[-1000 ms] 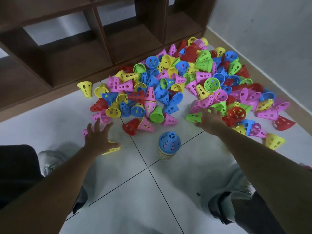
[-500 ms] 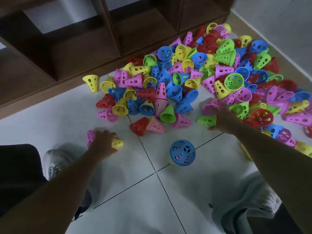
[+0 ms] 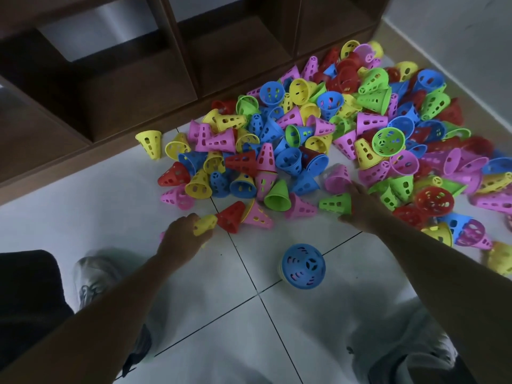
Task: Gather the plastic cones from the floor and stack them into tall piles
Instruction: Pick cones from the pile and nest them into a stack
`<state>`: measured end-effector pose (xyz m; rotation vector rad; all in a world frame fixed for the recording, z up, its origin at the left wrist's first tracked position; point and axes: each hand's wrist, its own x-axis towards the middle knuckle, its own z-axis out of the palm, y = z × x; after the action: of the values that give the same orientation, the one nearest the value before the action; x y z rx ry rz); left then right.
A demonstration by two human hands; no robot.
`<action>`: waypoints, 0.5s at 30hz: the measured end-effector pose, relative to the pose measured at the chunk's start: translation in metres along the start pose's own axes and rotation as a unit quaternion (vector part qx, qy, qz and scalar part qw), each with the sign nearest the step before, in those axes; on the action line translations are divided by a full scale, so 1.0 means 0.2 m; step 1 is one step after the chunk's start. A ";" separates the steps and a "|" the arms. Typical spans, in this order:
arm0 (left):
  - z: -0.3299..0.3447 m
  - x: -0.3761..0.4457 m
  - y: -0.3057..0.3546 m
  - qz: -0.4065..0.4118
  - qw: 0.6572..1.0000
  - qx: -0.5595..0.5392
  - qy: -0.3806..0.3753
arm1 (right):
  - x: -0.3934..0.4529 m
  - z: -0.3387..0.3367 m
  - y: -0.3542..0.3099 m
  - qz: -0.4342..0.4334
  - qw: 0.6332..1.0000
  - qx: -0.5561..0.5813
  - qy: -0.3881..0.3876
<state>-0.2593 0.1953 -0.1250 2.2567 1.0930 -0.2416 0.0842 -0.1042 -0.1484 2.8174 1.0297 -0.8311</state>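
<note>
A big heap of perforated plastic cones [image 3: 332, 128] in yellow, pink, blue, green and red covers the white floor. A short upright stack topped by a blue cone [image 3: 303, 266] stands between my arms. My left hand [image 3: 180, 236] grips a yellow cone [image 3: 205, 224] close to a red cone [image 3: 231, 216]; a bit of pink shows behind that hand. My right hand [image 3: 360, 206] holds a green cone [image 3: 335, 203] lying on its side at the heap's near edge.
A dark wooden shelf unit [image 3: 138, 79] runs along the back of the floor. A wall with a skirting board [image 3: 457, 65] bounds the right side. My shoes [image 3: 97, 278] and knees are at the bottom, on bare tiles [image 3: 221, 314].
My left hand has closed on the yellow cone and carried it rightward toward the red cone. My right hand has taken hold of the green cone. The view has shifted closer.
</note>
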 end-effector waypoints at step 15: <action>-0.23 -0.25 0.69 0.098 0.975 -0.201 -0.015 | -0.25 -0.27 -0.20 -0.045 0.998 0.042 0.008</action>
<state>-0.1907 0.1252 -0.0068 1.9692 0.8115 0.0276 0.0540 -0.0925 -0.0710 2.8689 1.1583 -0.8825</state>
